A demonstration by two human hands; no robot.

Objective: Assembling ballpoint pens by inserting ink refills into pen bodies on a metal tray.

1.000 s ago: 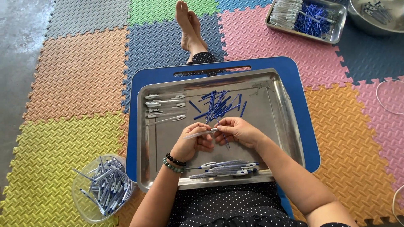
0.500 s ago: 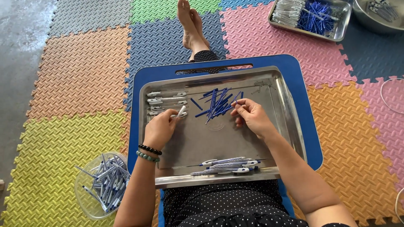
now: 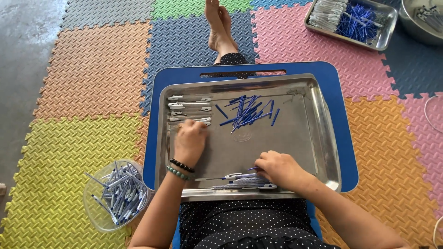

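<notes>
A steel tray point(image 3: 323, 133) rests on a blue lap board point(image 3: 344, 115) across the person's legs. The left hand point(image 3: 189, 143) lies palm down at about nine o'clock on the tray, fingers curled together over the lowest piece in a row of white clip-like parts point(image 3: 189, 108) that runs toward ten o'clock. Whether the fingertips actually pinch that piece cannot be told, since the hand covers it. Two bead bracelets point(image 3: 181, 168) circle the left wrist.

The right hand point(image 3: 279, 169) sits at about six o'clock on the tray, fingers bent and close together, touching a small heap of assembled white-and-blue pieces point(image 3: 240, 180) along the near rim. A blue tip shows just at the fingertips, but the grip itself is hidden.

A loose cluster of blue sticks point(image 3: 247, 113) lies at twelve o'clock on the tray, well apart from both hands.

On the foam mat floor point(image 3: 83, 74), a clear plastic bowl point(image 3: 94, 214) full of blue-and-white pieces stands at eight o'clock, just beside the board. At two o'clock, farther off, a second steel tray point(image 3: 385, 32) holds white parts and blue sticks, with a round metal bowl point(image 3: 408, 20) next to it. Bare feet point(image 3: 219, 25) stretch out at twelve o'clock.
</notes>
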